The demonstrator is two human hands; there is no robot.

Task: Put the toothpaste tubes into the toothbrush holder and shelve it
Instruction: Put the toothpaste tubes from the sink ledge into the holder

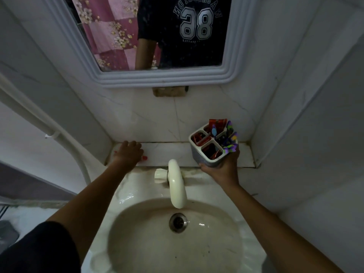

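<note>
Red plastic shows at both edges of the left hand (129, 153), which lies palm-down at 9 o'clock on the tiled ledge (167, 149), covering one toothpaste tube (144, 158); only its cap end and a sliver at the far side are visible. Whether the fingers have closed on it cannot be told. The right hand (223, 167), at 3 o'clock, grasps one toothbrush holder (208, 154) from below, its base at the ledge's front edge. Holder: four compartments. Red toothpaste tubes (217, 123) stand in at least three of them; exact count unclear. Toothbrushes (229, 137), blue and purple, cluster in the right-hand compartments; number not resolvable. One cream tap (177, 184) arches between the hands, over one sink (122, 196) with one drain (177, 222) at 6 o'clock. One mirror (110, 75) hangs at 12 o'clock.
</note>
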